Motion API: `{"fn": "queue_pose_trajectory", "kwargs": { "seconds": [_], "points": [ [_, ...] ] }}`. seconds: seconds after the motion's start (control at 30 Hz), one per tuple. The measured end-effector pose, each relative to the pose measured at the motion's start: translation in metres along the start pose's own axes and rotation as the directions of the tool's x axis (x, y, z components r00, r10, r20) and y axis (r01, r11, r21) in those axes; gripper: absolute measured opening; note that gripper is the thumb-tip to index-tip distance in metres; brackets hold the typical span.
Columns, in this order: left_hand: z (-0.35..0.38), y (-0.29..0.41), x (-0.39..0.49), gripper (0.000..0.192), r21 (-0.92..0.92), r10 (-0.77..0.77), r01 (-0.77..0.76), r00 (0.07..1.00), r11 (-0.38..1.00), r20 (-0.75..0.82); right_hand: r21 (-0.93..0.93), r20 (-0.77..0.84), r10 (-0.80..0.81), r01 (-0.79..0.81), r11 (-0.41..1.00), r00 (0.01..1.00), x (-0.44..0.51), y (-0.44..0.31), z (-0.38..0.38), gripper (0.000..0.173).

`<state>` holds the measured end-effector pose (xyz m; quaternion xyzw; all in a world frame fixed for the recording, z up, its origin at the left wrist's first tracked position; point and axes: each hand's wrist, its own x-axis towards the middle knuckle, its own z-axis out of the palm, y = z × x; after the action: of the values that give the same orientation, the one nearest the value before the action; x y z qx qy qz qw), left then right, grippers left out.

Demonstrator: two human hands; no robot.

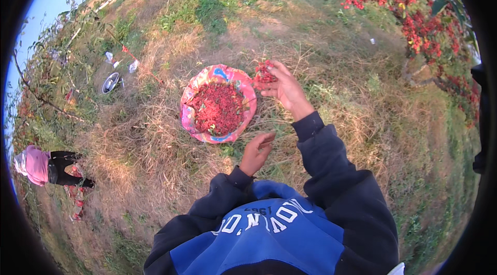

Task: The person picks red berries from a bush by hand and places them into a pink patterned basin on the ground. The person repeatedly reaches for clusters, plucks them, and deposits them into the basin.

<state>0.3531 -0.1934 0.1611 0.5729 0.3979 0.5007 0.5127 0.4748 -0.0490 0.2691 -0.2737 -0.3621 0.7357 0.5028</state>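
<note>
My right hand [285, 86] is shut on a bunch of small red berries [265, 73], which look like Sichuan peppercorns. It hovers just past the right rim of a round container lined with a pink patterned plastic sheet [250, 108]. Inside lies a heap of loose red berries [217, 108] with a few green leaves mixed in. Below and to the right of the container, my left hand [256, 152] is held in the air, fingers loosely bent, with nothing visible in it. The container's own wall is hidden by the sheet.
Berry-laden branches [427, 34] hang at the right. Thorny-looking branches [42, 96] reach in from the left. Dry grass [147, 135] covers the ground. A metal basin [111, 83] lies near white plastic scraps [133, 66]. A person in pink [37, 164] stands at far left.
</note>
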Motion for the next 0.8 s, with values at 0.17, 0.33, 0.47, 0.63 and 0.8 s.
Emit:
{"fn": "queue_pose_trajectory", "kwargs": {
  "seconds": [0.17,0.33,0.47,0.63,0.8],
  "points": [
    [-0.053,-0.005,-0.021,0.032,0.088,0.002,0.013,0.986,0.996,-0.168,-0.384,0.011,0.032,-0.025,0.923,0.999,0.076,0.053,0.032,0.038],
    [-0.074,-0.001,-0.020,0.030,0.101,-0.003,0.027,0.974,0.995,-0.228,-0.208,-0.069,0.166,-0.177,0.962,0.984,0.052,0.101,0.002,0.026],
    [-0.058,0.017,0.011,0.026,0.170,0.062,-0.045,0.993,0.984,-0.097,-0.139,-0.224,0.223,-0.258,0.956,0.949,-0.002,0.104,-0.062,0.024],
    [0.003,0.092,0.082,0.028,0.224,0.308,-0.316,0.949,0.922,0.072,-0.017,-0.477,0.080,-0.100,0.995,0.876,-0.086,0.084,-0.146,0.022],
    [0.094,0.204,0.129,0.028,0.213,0.683,-0.747,0.663,0.630,0.306,0.047,-0.653,-0.035,0.086,0.995,0.756,-0.175,0.068,-0.202,0.021]
  ]
}}
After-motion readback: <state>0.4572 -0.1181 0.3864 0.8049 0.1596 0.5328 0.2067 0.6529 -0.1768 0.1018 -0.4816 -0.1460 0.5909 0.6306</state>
